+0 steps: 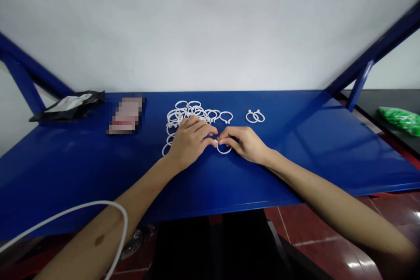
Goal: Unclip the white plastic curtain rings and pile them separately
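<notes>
Over the blue table, a white curtain ring (224,152) with knobbed ends is held between my two hands. My right hand (246,143) pinches it near its knobbed ends with thumb and forefinger. Meeting it from the other side, my left hand (192,140) has its thumb tip on a knob, the fingers curled and the forefinger just above. A loose pile of similar white rings (197,111) lies behind and beside my left hand, which hides part of it. Two overlapping rings (255,116) lie apart to the right.
On the blue table (295,148), a pixelated flat object (125,116) and a black plastic package (70,106) lie to the left. A white cable (98,203) loops over my left forearm. Blue frame bars (361,83) stand at the sides. A green bag (400,120) lies far right.
</notes>
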A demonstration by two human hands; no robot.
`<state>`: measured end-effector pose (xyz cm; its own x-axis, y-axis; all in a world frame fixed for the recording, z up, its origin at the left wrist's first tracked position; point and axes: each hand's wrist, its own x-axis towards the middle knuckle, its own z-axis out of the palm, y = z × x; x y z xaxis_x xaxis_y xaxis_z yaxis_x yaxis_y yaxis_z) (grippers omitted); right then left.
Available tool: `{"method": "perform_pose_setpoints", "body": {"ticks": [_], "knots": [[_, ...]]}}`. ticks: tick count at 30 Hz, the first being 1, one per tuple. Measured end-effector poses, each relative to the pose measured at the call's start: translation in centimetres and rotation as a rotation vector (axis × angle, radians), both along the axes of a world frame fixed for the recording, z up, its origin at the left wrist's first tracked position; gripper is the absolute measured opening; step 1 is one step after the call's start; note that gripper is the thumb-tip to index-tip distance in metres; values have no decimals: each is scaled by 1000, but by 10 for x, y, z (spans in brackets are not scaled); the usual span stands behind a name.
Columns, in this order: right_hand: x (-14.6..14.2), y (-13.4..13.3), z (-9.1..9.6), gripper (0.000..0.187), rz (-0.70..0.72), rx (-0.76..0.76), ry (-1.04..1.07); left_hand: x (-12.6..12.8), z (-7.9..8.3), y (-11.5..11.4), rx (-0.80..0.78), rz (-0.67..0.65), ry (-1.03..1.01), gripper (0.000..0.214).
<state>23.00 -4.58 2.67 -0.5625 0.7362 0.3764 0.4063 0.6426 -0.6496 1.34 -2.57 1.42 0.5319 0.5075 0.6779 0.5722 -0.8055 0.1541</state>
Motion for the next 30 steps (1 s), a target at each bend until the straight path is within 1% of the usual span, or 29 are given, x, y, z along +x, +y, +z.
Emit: {"method": "perform_pose_setpoints", "body": {"ticks": [2,4,5,6,8,9,11,13,14,15,16,18,20,21,24,27,30], "knots": [[4,5,1,16,-71,61,11,-2,2,2,3,19,-38,10],[15,13,3,15,-200,165,-35,-3,5,4,-4,54,-72,9],[23,18,3,15,-286,217,-91,-3,6,4,-7,71,-85,8],[32,23,4,15,-403,250,-131,-4,6,5,-7,83,-92,6],[50,33,3,16,-608,259,-243,-4,7,4,-9,93,-92,4],[58,37,3,16,-677,241,-323,-4,8,4,-9,91,-85,3],[69,42,1,17,-772,247,-470,-3,9,3,-8,85,-70,2],[72,43,-1,22,-820,309,-545,-2,10,2,-8,84,-57,2],[71,42,-2,24,-816,352,-548,-2,10,2,-9,84,-51,2],[68,41,-3,26,-782,392,-537,-2,10,1,-12,85,-43,2],[63,40,-3,28,-722,424,-520,-2,11,1,-17,84,-34,3],[52,38,-6,32,-557,457,-495,-1,11,1,-27,83,-15,4],[41,37,-8,35,-413,461,-499,-1,11,1,-39,78,-2,4],[36,36,-9,34,-370,453,-507,-1,10,1,-48,73,2,4],[31,37,-10,22,-338,414,-531,0,10,1,-77,51,7,4],[34,34,-6,15,-335,355,-533,-1,9,0,-103,41,13,4],[36,28,2,14,-283,254,-427,-1,10,-1,-102,33,17,3]]}}
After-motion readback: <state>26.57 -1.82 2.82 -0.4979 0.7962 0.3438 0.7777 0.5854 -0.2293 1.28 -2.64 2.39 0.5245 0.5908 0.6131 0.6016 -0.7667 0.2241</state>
